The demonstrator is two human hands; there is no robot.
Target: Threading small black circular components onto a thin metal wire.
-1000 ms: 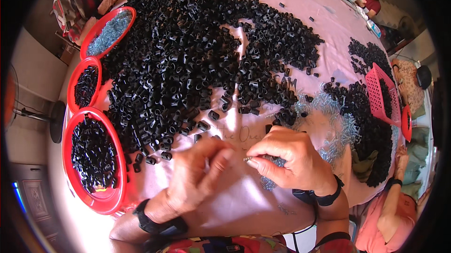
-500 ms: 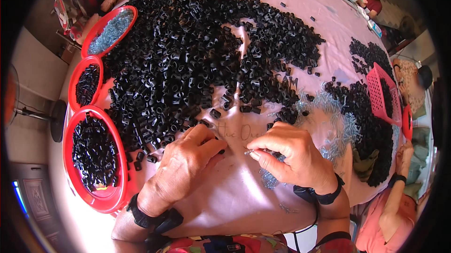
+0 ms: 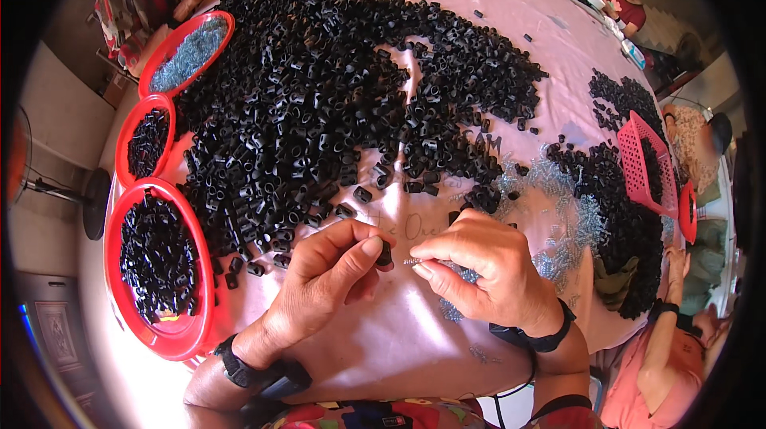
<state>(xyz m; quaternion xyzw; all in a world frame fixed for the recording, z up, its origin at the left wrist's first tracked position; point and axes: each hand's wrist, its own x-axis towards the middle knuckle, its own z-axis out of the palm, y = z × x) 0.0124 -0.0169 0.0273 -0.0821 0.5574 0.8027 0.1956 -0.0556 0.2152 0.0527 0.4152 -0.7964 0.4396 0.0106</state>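
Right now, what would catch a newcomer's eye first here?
The big heap of black parts spread over the pink cloth. Red trays line the left edge. In front, the left hand pinches one black part beside the right hand.

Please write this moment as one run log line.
left hand: pinches black piece | right hand: holds small spring | red bowl: left

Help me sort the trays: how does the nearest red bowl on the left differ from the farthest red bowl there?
The nearest red bowl holds black plastic pieces; the farthest red bowl holds pale, glinting small bits, too fine to identify. The nearest one looks larger in this view and lies close to the left hand; the farthest sits at the far edge of the black pile. Both are round, red and shallow, on the pink table cover.
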